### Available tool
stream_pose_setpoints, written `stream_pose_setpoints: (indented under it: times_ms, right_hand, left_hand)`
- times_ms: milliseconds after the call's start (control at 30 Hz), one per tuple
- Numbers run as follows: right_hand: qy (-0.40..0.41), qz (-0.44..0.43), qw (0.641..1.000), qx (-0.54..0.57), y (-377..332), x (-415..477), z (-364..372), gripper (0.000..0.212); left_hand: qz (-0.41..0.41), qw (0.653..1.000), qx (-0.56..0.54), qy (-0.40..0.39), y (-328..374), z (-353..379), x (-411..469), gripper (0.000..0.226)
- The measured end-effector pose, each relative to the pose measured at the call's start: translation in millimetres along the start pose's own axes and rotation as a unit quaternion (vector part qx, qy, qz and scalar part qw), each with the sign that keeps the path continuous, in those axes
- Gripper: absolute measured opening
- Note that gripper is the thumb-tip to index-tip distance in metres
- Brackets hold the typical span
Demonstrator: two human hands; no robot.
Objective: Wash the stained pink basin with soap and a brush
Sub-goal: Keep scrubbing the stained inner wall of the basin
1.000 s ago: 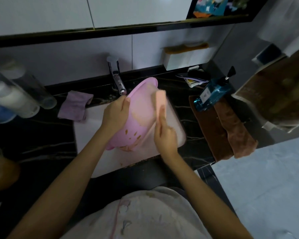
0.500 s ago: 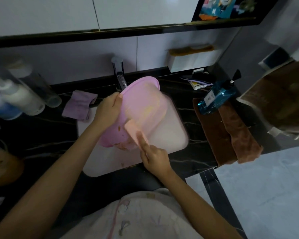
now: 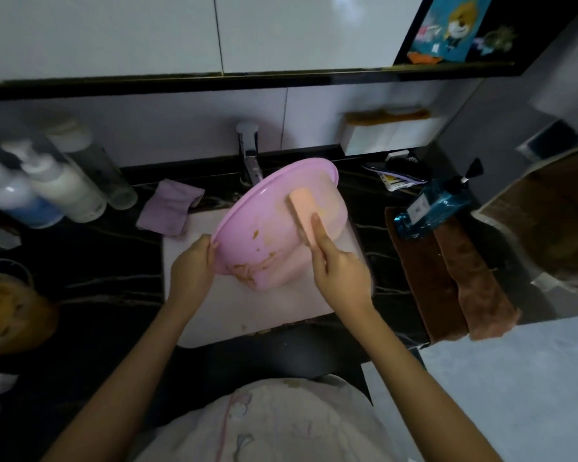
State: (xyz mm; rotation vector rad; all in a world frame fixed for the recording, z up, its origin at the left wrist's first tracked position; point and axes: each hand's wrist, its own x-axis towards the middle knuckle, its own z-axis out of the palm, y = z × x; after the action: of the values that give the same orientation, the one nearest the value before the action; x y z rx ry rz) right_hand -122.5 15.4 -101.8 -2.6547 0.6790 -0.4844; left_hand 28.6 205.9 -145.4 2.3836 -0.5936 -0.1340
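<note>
Obs.: the pink basin [image 3: 274,225] is sitting at frame centre, tilted steeply over the white sink [image 3: 214,315] set in the dark desk [image 3: 90,261], with its rim arcing from lower left up toward the faucet [image 3: 249,158].

Left hand [image 3: 194,268]: it is gripping the rim at the basin's lower-left edge, with the fingers curled over the lip, and is propping the tilt.

Right hand [image 3: 339,275]: it is closing round the lower end of the peach brush [image 3: 306,216], one finger lying straight along its back. The brush is pressing flat on the basin wall right of centre. I cannot tell whether this is the inner or the outer face.

Key relation: the brush's long axis is running from lower right to upper left, away from the right hand. The orange-brown stains [image 3: 247,271] are lying below and left of the brush, near the basin's lowest part and closer to the left hand.

Judgement: scrubbing is under way. The next stroke likely needs to sweep down and left onto the stains.
</note>
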Motion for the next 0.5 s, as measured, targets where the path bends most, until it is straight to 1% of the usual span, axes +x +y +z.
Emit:
stream_pose_setpoints:
  times_ms: [67,133,167,200,267,333,400,433,467,500]
  right_hand:
    - [-0.043,0.056,0.997,0.020,2,17,-12,0.049]
    - [-0.108,0.127,0.983,0.076,1,32,-20,0.047]
    - [-0.125,0.152,0.976,0.096,-2,38,-22,0.046]
    - [-0.130,0.158,0.973,0.104,-8,43,-22,0.047]
    - [-0.132,0.127,0.976,0.113,-29,39,-20,0.048]
    - [-0.139,0.041,0.985,0.095,-42,17,-15,0.051]
    - [-0.139,-0.050,0.988,0.050,-37,-5,-17,0.054]
    - [-0.128,-0.062,0.989,0.035,-28,-4,-19,0.055]
    - [-0.116,-0.042,0.992,0.030,-17,6,-19,0.055]
    - [-0.106,0.001,0.994,0.038,-7,19,-18,0.054]
  left_hand:
    - [0.024,0.999,0.008,0.031,9,-6,-1,0.030]
    - [0.063,0.996,-0.003,0.064,23,-14,0,0.033]
    - [0.083,0.994,-0.011,0.075,31,-16,2,0.034]
    - [0.098,0.992,-0.019,0.081,38,-18,6,0.036]
    - [0.108,0.990,-0.039,0.080,45,-16,16,0.037]
    - [0.098,0.990,-0.060,0.076,43,-14,23,0.039]
    - [0.093,0.990,-0.067,0.077,39,-13,27,0.045]
    - [0.095,0.990,-0.068,0.078,37,-12,28,0.046]
    - [0.099,0.989,-0.071,0.079,37,-12,28,0.046]
    - [0.100,0.989,-0.072,0.077,38,-11,29,0.044]
